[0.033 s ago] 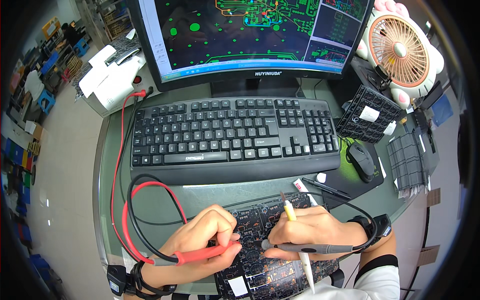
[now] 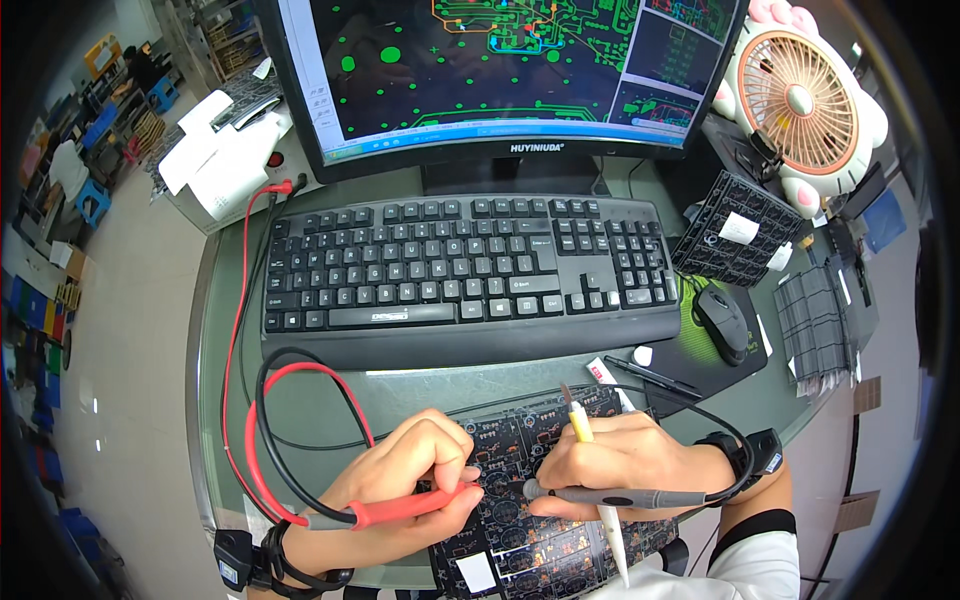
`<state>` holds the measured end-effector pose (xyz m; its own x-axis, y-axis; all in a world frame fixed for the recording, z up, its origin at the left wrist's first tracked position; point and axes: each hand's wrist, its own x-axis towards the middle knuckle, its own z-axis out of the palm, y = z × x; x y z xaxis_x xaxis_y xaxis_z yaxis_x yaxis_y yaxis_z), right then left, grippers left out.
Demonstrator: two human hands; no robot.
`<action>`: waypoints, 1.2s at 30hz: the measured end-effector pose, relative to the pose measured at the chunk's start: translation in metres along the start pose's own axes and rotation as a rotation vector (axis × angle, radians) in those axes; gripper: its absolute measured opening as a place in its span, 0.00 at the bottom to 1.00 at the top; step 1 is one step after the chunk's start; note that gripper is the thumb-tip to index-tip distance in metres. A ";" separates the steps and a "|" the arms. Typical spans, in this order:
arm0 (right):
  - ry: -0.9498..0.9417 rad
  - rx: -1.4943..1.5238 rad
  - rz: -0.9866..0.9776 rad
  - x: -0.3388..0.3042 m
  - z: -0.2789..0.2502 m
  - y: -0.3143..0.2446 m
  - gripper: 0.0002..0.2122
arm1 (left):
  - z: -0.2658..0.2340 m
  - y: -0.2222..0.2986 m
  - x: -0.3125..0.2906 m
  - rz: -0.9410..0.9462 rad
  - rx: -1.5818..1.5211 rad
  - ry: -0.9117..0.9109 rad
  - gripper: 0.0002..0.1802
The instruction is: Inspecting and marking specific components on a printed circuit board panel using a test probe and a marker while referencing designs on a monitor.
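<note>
A black printed circuit board panel (image 2: 535, 555) lies in front of me, with a white label (image 2: 475, 573) near its lower left. My left hand (image 2: 400, 460) is closed around a red test probe (image 2: 400, 508), pointing right over the panel. My right hand (image 2: 625, 455) grips a grey test probe (image 2: 640, 497) that points left. The same hand also holds a slim white tool (image 2: 613, 540) with a yellow collar and a dark pointed tip facing away from me. Fingers hide the probe tips, so I cannot tell whether they touch the board.
A black keyboard (image 2: 470, 280) sits beyond the panel, below a monitor (image 2: 480, 70) with a circuit layout. To the right are a mouse (image 2: 722, 322), a dark pen (image 2: 665, 380), upright circuit boards (image 2: 740, 230) and a fan (image 2: 798, 100). Red cable (image 2: 235, 370) loops at left.
</note>
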<state>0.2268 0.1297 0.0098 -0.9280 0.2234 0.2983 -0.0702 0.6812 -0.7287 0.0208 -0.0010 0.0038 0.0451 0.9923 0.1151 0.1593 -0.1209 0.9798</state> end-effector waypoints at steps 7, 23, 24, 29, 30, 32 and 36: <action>0.042 -0.126 -0.044 0.002 -0.001 -0.005 0.12 | -0.003 0.004 0.001 -0.021 0.041 -0.014 0.17; 0.028 -0.114 -0.030 0.003 -0.004 -0.010 0.11 | -0.005 0.002 0.001 -0.021 0.051 -0.008 0.20; 0.028 -0.115 -0.033 0.003 -0.004 -0.009 0.11 | -0.005 0.001 0.001 -0.018 0.047 -0.008 0.20; 0.034 -0.099 -0.045 0.002 -0.002 -0.004 0.11 | -0.006 -0.006 0.000 -0.014 -0.024 -0.021 0.19; 0.044 -0.080 -0.053 0.001 -0.001 -0.001 0.11 | -0.007 -0.005 0.000 -0.057 -0.127 -0.002 0.18; 0.051 -0.063 -0.059 0.000 0.000 0.001 0.11 | -0.009 -0.004 0.001 -0.143 -0.333 0.037 0.17; 0.031 -0.032 -0.038 0.000 -0.001 0.000 0.11 | -0.010 -0.008 0.000 -0.092 -0.251 -0.038 0.17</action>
<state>0.2272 0.1304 0.0098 -0.9128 0.2180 0.3452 -0.0933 0.7117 -0.6962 0.0096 0.0001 -0.0022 0.0795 0.9966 0.0220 -0.0845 -0.0152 0.9963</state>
